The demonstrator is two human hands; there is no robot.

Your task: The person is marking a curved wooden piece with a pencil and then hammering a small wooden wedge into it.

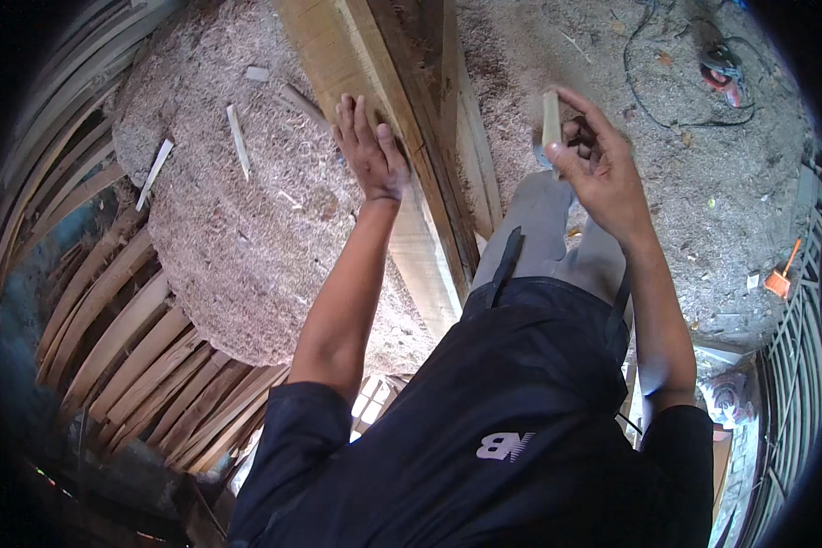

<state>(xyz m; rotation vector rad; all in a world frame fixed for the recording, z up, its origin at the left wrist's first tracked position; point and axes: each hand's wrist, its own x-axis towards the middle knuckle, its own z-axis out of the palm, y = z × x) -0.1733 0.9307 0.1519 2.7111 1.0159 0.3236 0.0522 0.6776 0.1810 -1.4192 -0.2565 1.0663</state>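
My left hand [371,157] lies flat with fingers stretched out on the broad face of a long, thick wooden beam [417,242], which runs from the top middle down toward my body. To the right of the beam, my right hand [609,178] is raised. A short pale wooden block [552,119] is pinched between its thumb and index finger, held upright and apart from the beam. The other fingers of that hand curl behind the block.
Wood shavings [219,228] cover the ground around the beam, with a few loose wood offcuts [237,142]. Curved stacks of planks [137,338] line the left side. At the far right lie a corded power tool [721,78] and a small orange scoop-like tool [779,281].
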